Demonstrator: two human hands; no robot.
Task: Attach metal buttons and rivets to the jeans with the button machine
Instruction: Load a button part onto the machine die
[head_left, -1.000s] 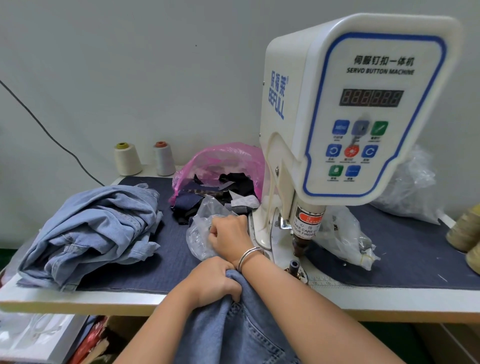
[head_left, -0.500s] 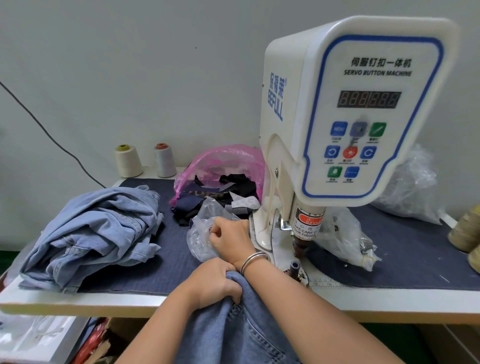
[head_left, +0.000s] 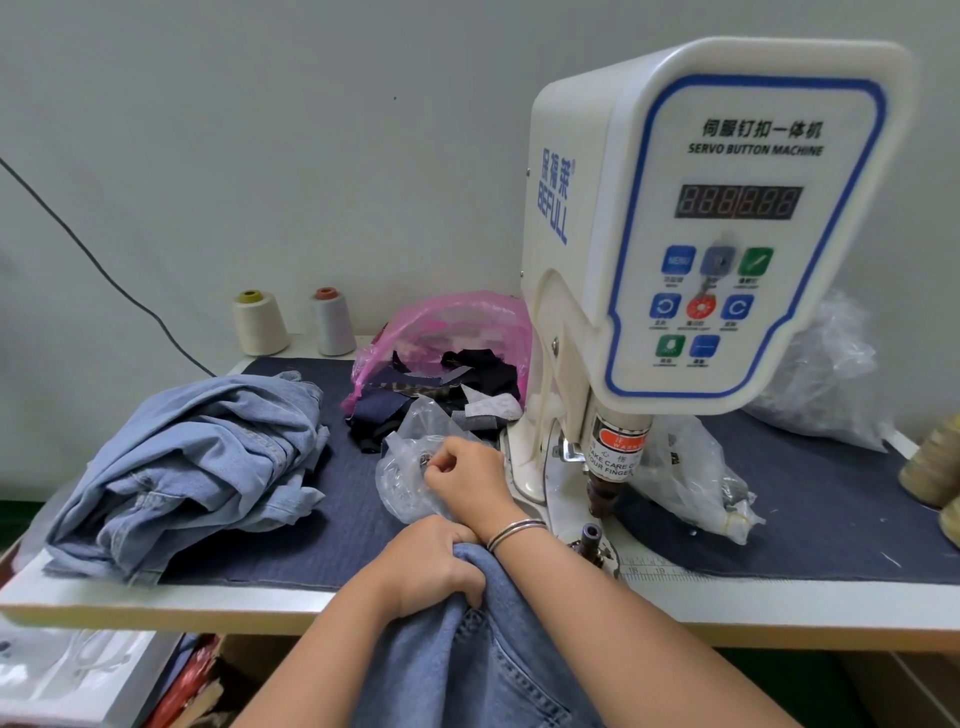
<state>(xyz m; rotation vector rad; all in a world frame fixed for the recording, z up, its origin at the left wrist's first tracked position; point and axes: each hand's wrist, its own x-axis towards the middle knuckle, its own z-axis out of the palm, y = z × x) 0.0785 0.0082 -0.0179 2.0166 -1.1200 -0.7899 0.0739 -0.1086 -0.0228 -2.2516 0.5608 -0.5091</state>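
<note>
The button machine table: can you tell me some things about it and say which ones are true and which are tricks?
1. The left hand grips the jeans. True.
2. The right hand presses a machine button. False: it reaches into a clear bag.
3. Two thread cones stand by the wall. True.
4. The pink bag is right of the machine. False: it is left of it.
5. A denim pile lies on the table's left side. True.
</note>
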